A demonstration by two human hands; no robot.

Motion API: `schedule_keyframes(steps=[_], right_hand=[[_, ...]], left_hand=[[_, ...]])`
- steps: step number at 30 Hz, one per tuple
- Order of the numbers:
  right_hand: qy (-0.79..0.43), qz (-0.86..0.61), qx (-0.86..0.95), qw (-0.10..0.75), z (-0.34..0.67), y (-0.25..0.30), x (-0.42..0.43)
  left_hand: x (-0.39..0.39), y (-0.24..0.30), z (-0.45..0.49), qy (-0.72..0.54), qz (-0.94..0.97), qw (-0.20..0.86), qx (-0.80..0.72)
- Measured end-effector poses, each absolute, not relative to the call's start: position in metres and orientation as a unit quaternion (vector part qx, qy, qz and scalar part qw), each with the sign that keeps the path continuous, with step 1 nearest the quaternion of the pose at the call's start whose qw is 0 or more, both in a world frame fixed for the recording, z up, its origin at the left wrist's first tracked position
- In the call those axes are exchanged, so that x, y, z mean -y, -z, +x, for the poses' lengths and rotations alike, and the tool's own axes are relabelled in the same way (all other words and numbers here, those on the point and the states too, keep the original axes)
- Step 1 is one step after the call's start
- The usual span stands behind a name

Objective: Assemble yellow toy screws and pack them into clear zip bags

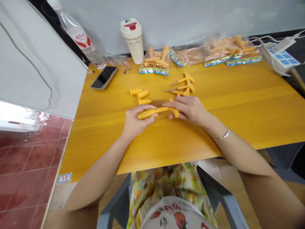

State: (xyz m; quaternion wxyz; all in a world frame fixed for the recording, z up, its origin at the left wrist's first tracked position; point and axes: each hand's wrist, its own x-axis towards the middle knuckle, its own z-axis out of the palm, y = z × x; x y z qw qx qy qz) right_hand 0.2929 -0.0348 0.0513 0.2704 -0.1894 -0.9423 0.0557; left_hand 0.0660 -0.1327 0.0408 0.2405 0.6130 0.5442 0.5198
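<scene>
An orange plastic corkscrew (163,109) lies across between my hands above the table's near middle. My left hand (133,122) is closed round the ribbed sleeve (146,114) at its left end. At the other end, my right hand (192,108) is closed by the curved handle (175,112), its fingers partly hidden. Another corkscrew's metal spiral (160,104) shows just behind, its handle mostly covered by my right hand. Beyond that hand lie several more corkscrews, one with its handle (188,77) at the back. Loose orange sleeves (143,94) sit beyond my left hand.
Clear bags of orange parts (156,60) and further bags (228,51) line the back of the wooden table (95,133). A phone (104,78), a water bottle (79,36) and a white cup (133,41) stand or lie at back left. A power strip (282,57) is at back right.
</scene>
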Motion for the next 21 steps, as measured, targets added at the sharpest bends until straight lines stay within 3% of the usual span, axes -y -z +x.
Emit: schedule_keyframes(steps=[7,15,18,21], right_hand=[[-0.173,-0.22,0.923,0.264,0.29,-0.056,0.045],[-0.438,-0.256,0.835,0.212,0.284,-0.071,0.058],[-0.423,-0.297,0.828,0.216,0.289,-0.067,0.047],[-0.311,-0.383,0.834,0.247,0.299,-0.063,0.026]], left_hand=[[0.135,-0.041,0.066,-0.502,0.685,0.169,-0.5],[0.137,-0.04,0.069,-0.5,0.72,0.13,-0.463],[0.133,-0.038,0.067,-0.464,0.738,0.141,-0.47],[0.133,-0.034,0.07,-0.409,0.773,0.118,-0.47]])
